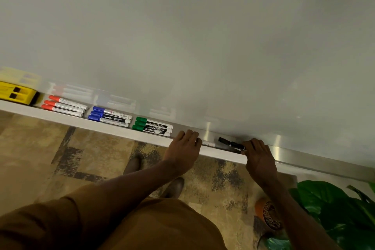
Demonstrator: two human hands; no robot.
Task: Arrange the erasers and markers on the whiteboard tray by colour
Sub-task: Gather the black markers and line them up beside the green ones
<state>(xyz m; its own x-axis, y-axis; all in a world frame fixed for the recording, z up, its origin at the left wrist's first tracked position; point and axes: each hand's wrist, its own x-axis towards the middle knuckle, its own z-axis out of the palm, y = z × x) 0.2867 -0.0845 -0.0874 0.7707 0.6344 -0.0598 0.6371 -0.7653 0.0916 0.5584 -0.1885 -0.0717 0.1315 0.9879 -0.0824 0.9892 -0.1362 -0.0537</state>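
Observation:
A yellow eraser [17,94] sits at the tray's [113,128] far left. To its right lie three red-capped markers [64,106], three blue-capped markers [110,116] and three green-capped markers [153,126], each group side by side. My left hand [185,146] rests on the tray just right of the green group, covering most of a marker whose white end [209,143] sticks out. My right hand [257,156] lies further right, fingers on black markers [230,142]. How many black markers lie there is hidden.
The whiteboard [203,36] rises directly behind the tray. Bare metal tray [316,156] runs on to the right. Below are patterned carpet [40,148], my shoes [174,187], and a potted plant [332,213] with an orange pot at lower right.

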